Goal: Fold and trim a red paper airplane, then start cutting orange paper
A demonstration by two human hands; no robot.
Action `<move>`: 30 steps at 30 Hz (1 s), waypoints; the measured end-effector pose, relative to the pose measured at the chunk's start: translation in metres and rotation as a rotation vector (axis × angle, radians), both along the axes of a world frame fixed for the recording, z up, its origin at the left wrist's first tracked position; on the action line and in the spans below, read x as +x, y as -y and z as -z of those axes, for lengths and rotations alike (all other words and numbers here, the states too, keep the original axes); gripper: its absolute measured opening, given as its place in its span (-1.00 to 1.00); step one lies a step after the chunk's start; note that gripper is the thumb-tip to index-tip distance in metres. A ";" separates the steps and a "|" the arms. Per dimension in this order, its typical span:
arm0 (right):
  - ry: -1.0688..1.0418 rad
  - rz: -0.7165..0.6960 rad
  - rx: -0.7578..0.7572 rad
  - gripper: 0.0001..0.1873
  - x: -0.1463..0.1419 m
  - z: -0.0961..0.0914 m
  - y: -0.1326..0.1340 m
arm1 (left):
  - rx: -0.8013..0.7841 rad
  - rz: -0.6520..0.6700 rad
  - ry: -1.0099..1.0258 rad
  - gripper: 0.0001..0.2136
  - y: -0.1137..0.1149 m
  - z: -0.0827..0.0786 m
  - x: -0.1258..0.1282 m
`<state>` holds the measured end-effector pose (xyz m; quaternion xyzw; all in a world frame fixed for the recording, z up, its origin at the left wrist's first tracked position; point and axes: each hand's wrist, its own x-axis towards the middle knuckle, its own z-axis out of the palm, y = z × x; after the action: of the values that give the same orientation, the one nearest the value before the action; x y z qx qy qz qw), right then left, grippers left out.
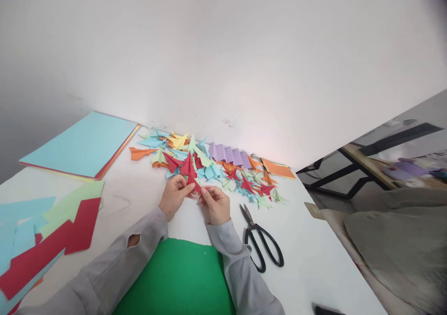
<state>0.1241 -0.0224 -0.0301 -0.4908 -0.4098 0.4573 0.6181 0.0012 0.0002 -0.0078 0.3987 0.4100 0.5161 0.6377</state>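
Note:
My left hand (174,196) and my right hand (215,205) meet over the white table (307,259), both pinching a small folded red paper piece (190,174) between fingertips. Its pointed tip sticks up away from me. Just beyond it lies a pile of folded paper shapes (209,163) in red, blue, green, yellow and orange, with a pleated purple strip (228,154) on top. Black-handled scissors (260,240) lie closed on the table right of my right wrist.
A stack of coloured sheets with light blue on top (82,145) lies far left. Cut red, green and blue sheets (45,240) sit at the near left. A green sheet (178,277) lies under my forearms. An orange sheet (279,169) lies right of the pile. The table's right edge (335,240) runs diagonally.

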 end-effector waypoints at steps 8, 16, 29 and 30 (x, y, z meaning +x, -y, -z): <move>0.023 -0.113 -0.038 -0.70 -0.002 -0.006 0.003 | 0.045 -0.091 -0.092 -0.67 -0.001 0.003 -0.001; 0.045 -0.112 -0.039 -0.71 -0.002 -0.007 0.004 | 0.082 -0.121 -0.190 -0.71 -0.001 0.005 0.000; 0.005 -0.113 -0.041 -0.74 -0.002 -0.006 0.004 | 0.032 -0.044 -0.108 -0.69 -0.001 0.006 -0.001; 0.002 -0.117 -0.040 -0.74 -0.002 -0.006 0.004 | 0.027 -0.028 -0.102 -0.69 -0.002 0.006 -0.001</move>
<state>0.1226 -0.0262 -0.0242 -0.4790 -0.4292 0.5002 0.5799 0.0002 0.0017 -0.0142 0.4274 0.4404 0.5093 0.6033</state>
